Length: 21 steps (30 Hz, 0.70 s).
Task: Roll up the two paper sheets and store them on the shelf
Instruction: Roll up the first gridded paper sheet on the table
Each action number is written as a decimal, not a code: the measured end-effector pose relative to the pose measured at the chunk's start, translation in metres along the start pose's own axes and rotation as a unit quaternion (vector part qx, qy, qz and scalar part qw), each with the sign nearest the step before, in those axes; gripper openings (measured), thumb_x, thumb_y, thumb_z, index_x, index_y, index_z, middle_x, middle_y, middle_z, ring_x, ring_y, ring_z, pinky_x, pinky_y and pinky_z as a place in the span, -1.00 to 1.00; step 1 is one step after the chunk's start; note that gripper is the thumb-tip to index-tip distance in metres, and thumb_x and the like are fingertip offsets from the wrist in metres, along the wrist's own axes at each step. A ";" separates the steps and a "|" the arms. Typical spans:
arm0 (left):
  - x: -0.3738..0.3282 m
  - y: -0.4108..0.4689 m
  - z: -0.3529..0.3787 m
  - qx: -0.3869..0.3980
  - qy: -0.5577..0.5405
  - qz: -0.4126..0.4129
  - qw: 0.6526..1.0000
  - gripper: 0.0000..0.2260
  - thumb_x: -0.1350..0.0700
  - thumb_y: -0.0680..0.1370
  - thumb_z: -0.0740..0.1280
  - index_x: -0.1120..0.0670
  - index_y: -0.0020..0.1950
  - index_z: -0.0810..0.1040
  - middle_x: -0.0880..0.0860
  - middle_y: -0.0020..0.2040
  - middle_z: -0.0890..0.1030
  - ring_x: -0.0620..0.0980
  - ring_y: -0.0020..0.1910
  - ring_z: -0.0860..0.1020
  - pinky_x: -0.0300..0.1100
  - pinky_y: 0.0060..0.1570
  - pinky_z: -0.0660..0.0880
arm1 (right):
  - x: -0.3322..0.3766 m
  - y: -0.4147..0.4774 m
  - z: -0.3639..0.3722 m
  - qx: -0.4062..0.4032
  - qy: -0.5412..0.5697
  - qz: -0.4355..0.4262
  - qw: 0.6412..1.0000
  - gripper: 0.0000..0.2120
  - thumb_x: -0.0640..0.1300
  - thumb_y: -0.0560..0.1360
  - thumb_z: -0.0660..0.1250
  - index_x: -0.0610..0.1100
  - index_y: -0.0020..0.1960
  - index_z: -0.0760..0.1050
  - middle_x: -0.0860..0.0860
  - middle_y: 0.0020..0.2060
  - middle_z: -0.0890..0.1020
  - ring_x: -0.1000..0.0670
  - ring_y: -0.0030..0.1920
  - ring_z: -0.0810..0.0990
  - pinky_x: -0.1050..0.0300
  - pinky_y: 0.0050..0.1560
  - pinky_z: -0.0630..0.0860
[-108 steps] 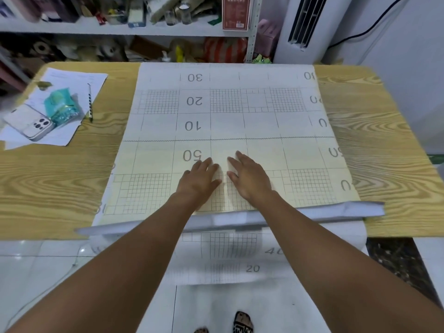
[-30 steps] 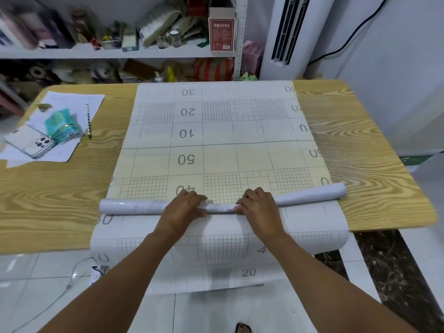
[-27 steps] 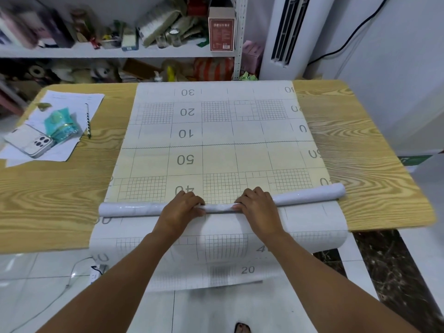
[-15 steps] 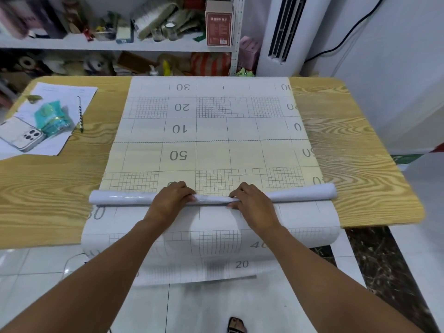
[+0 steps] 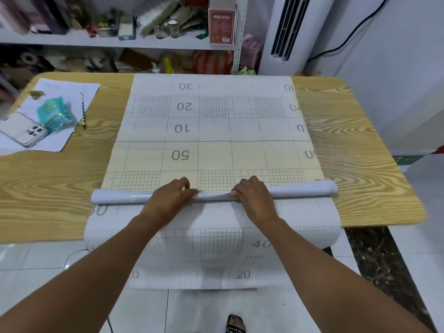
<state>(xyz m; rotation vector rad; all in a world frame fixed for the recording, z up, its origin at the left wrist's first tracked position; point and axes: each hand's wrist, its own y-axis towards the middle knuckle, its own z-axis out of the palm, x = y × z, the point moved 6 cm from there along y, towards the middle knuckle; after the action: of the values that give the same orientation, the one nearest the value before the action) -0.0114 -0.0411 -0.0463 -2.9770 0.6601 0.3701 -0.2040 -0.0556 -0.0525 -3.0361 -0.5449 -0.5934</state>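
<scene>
In the head view, the left hand (image 5: 169, 199) and the right hand (image 5: 254, 200) each grasped the roll (image 5: 300, 191) near its middle, fingers curled over its top, likely so the tube would turn evenly and not cone out at one end. The roll, a thin glossy white tube slightly creased between the hands, lay across the near part of the wood-grain counter (image 5: 360, 164), on top of the paper sheets (image 5: 216, 131). The flat paper was matt and printed with grids and numbers. A yellowish sheet (image 5: 216, 159) seemed to lie over a greyer sheet (image 5: 240, 92), whose near end draped limply over the counter's edge. Most of the paper lay unrolled, so the rolling looked barely begun. The shelf (image 5: 72, 40) behind the counter was crowded with boxes and clutter. A phone (image 5: 26, 132), teal packet (image 5: 54, 115) and pencil (image 5: 83, 109) sat on loose papers (image 5: 69, 88), well apart from the sheets.
</scene>
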 end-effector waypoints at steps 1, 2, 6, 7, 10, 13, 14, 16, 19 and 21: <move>0.004 -0.001 -0.001 -0.005 -0.016 -0.024 1.000 -0.82 0.07 0.47 0.38 0.03 0.06 0.54 0.05 -0.09 0.50 0.02 -0.29 0.44 -0.28 -0.47 0.22 | 0.001 0.000 0.001 0.010 -0.003 0.005 1.000 -0.82 -0.16 0.56 0.23 -0.16 -0.01 0.60 -0.07 -0.08 0.64 -0.10 -0.01 0.46 0.05 0.00 0.40; 0.006 -0.003 -0.001 -0.011 -0.026 -0.035 0.999 -0.83 0.06 0.50 0.35 0.03 0.07 0.54 0.07 -0.07 0.48 0.02 -0.29 0.42 -0.27 -0.45 0.21 | 0.001 0.000 0.001 0.016 -0.001 0.009 1.000 -0.82 -0.14 0.56 0.23 -0.14 0.05 0.59 -0.06 -0.03 0.63 -0.09 0.03 0.46 0.07 0.04 0.38; 0.002 -0.008 -0.002 -0.022 -0.012 -0.019 1.000 -0.77 0.22 0.41 0.44 0.06 0.04 0.59 0.08 -0.23 0.54 0.09 -0.29 0.53 -0.21 -0.46 0.32 | 0.005 -0.007 -0.004 0.028 0.076 0.052 0.995 -0.67 -0.04 0.51 0.31 -0.09 0.25 0.44 -0.05 0.08 0.57 -0.07 0.13 0.42 0.06 0.12 0.36; 0.003 -0.008 -0.004 -0.030 -0.012 -0.025 0.999 -0.76 0.23 0.40 0.44 0.08 0.05 0.59 0.08 -0.24 0.55 0.09 -0.29 0.54 -0.21 -0.46 0.31 | 0.006 -0.008 -0.004 0.028 0.072 0.042 0.996 -0.63 0.00 0.48 0.35 -0.09 0.24 0.44 -0.05 0.07 0.56 -0.08 0.11 0.41 0.06 0.10 0.36; 0.004 -0.008 -0.008 -0.050 -0.003 -0.030 0.998 -0.78 0.25 0.40 0.44 0.11 0.02 0.59 0.10 -0.26 0.58 0.12 -0.31 0.55 -0.22 -0.44 0.28 | 0.009 -0.009 0.001 0.033 0.040 0.007 0.999 -0.65 0.04 0.43 0.40 -0.12 0.12 0.47 -0.04 0.02 0.53 -0.08 0.02 0.38 0.06 0.03 0.37; 0.005 -0.010 -0.009 -0.075 -0.014 -0.030 0.997 -0.84 0.26 0.41 0.43 0.13 -0.03 0.59 0.11 -0.25 0.57 0.13 -0.30 0.54 -0.19 -0.46 0.34 | 0.011 -0.008 0.005 0.031 0.052 0.010 0.998 -0.77 -0.07 0.47 0.37 -0.16 0.06 0.50 -0.08 0.04 0.50 -0.10 0.01 0.39 0.06 0.02 0.37; 0.004 -0.012 -0.008 -0.081 -0.017 -0.029 0.996 -0.84 0.27 0.41 0.43 0.15 -0.03 0.59 0.12 -0.24 0.56 0.13 -0.29 0.54 -0.16 -0.46 0.41 | 0.012 -0.008 0.005 0.031 0.052 0.007 0.998 -0.79 -0.08 0.48 0.35 -0.17 0.05 0.51 -0.08 0.04 0.51 -0.10 0.01 0.40 0.10 0.00 0.34; 0.003 -0.015 -0.005 -0.088 -0.023 -0.032 0.995 -0.82 0.26 0.42 0.42 0.17 0.01 0.59 0.14 -0.16 0.56 0.13 -0.20 0.54 -0.07 -0.43 0.51 | 0.012 -0.008 0.005 0.034 0.051 0.001 0.998 -0.80 -0.08 0.50 0.33 -0.18 0.04 0.53 -0.06 0.03 0.52 -0.09 0.00 0.41 0.17 -0.04 0.29; 0.004 -0.017 -0.006 -0.101 -0.025 -0.040 0.994 -0.74 0.21 0.40 0.45 0.18 0.07 0.58 0.17 -0.02 0.54 0.14 -0.07 0.52 -0.02 -0.34 0.55 | 0.010 -0.005 0.002 0.035 0.060 0.001 0.998 -0.82 -0.09 0.52 0.30 -0.19 0.02 0.55 -0.04 0.01 0.54 -0.06 -0.02 0.42 0.19 -0.08 0.29; 0.002 -0.015 -0.005 -0.102 -0.015 -0.024 0.994 -0.69 0.25 0.33 0.50 0.21 0.05 0.59 0.19 -0.06 0.56 0.18 -0.10 0.53 -0.01 -0.30 0.52 | 0.009 -0.003 -0.001 0.030 0.073 0.003 0.997 -0.83 -0.12 0.52 0.30 -0.22 -0.02 0.56 -0.05 -0.02 0.56 -0.07 -0.02 0.44 0.14 -0.07 0.35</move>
<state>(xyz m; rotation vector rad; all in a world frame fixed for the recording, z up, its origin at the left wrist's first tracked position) -0.0020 -0.0290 -0.0414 -3.1654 0.5781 0.5051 -0.1972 -0.0499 -0.0481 -2.9074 -0.5363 -0.7751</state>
